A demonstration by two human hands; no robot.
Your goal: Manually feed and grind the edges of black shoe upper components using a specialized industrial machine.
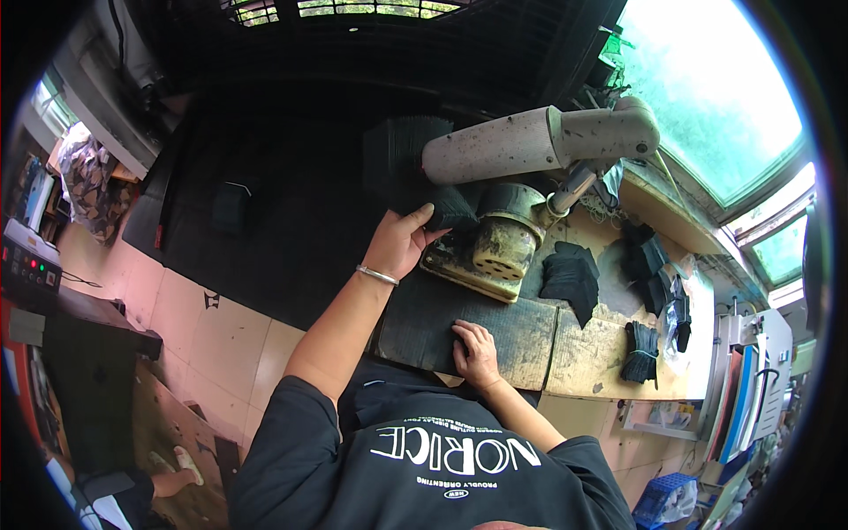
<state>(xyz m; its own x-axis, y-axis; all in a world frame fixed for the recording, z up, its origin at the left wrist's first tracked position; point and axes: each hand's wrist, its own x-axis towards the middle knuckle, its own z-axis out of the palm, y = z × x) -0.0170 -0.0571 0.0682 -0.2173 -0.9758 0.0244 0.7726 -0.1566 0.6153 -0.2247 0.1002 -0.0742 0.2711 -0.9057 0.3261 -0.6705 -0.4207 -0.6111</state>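
Black piece: a dark textured piece [450,210] lies at the far left edge of the workbench [574,353], against the machine's yellowed base.
Left hand: the left hand [399,240] grips that piece, thumb on top, fingers curled under it.
Right hand: the right hand [477,352] lies flat, fingers narrowly spread, on a dark mat [424,322] at the near edge.
Machine: a worn grey-armed machine [539,141] reaches over the bench; its round head [503,247] stands just beside the held piece.
Stacks: a fanned black stack [402,159] beyond the left hand; cut black pieces [572,276] right of the head; a tied bundle [640,352] near the right edge.
Open room: bare worn wood between mat and bundle; tiled floor [212,336] off the left edge.
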